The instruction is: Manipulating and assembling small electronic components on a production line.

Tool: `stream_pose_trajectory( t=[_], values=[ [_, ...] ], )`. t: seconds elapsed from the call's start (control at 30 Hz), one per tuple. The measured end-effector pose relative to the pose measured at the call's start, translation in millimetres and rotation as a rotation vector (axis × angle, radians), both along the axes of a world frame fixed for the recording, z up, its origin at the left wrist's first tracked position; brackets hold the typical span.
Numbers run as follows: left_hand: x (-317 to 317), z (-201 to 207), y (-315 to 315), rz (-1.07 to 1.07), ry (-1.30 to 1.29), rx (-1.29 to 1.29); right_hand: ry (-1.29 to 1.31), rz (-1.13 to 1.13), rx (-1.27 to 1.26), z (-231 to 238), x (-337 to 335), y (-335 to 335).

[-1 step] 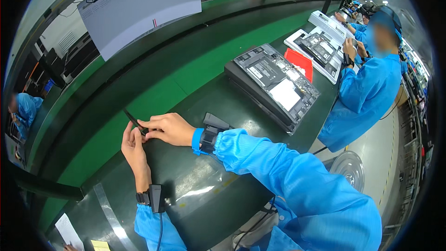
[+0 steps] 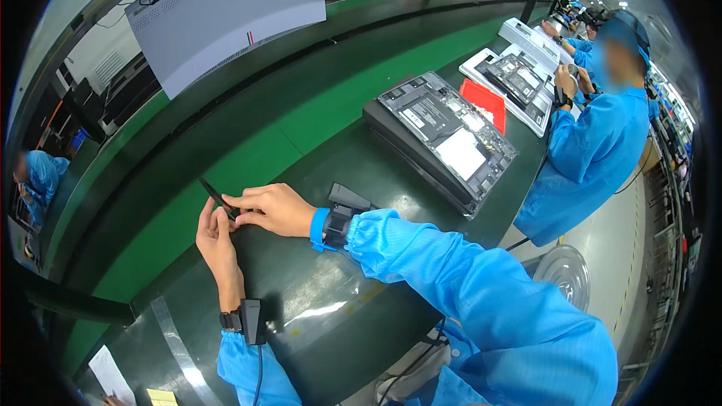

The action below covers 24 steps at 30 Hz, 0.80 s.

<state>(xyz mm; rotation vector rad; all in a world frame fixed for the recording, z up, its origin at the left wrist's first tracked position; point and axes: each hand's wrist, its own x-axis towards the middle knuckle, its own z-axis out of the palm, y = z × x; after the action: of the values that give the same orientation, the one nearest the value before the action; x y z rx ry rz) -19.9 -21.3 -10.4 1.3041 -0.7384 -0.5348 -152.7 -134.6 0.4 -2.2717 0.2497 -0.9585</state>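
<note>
Both my hands meet over the near side of the dark green workbench, around a thin dark strip (image 2: 213, 192) whose upper end sticks out toward the far left. The fingers of my left hand (image 2: 218, 246) grip its lower part from below, and my right hand (image 2: 275, 209) pinches it from the right. Fingers partly cover the strip, so its exact kind does not show. Right of my hands, an opened laptop (image 2: 444, 135) lies with its battery and circuit board exposed, raised on a dark base. Neither hand touches it.
A red tray (image 2: 485, 99) sits behind the laptop, beside a white holder with another opened laptop (image 2: 517, 79). A co-worker (image 2: 594, 143) in blue stands at the right. A monitor (image 2: 233, 22) hangs at upper left. Paper (image 2: 113, 374) and a yellow note (image 2: 162, 398) lie at lower left.
</note>
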Motion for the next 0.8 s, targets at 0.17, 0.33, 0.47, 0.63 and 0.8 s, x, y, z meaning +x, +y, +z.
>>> stream_pose_trajectory(
  t=[0.17,0.33,0.47,0.63,0.8],
  values=[
    [-7.9,-1.5,-5.4,0.009,-0.01,-0.002,-0.027,0.001,-0.012,-4.1,-6.0,-2.6],
    [-6.2,0.9,-0.1,0.006,-0.033,0.015,-0.04,0.001,-0.009,-3.5,-5.1,-2.7],
    [-3.3,7.9,7.4,0.047,-0.046,0.033,-0.075,0.011,-0.034,6.2,5.4,9.8],
    [-2.0,16.4,21.5,0.104,-0.366,0.0,0.035,0.025,-0.013,8.3,12.5,18.2],
    [-11.8,-11.8,-23.9,0.195,-0.158,-0.201,0.045,0.089,-0.004,-26.8,1.6,-24.8]
  ],
)
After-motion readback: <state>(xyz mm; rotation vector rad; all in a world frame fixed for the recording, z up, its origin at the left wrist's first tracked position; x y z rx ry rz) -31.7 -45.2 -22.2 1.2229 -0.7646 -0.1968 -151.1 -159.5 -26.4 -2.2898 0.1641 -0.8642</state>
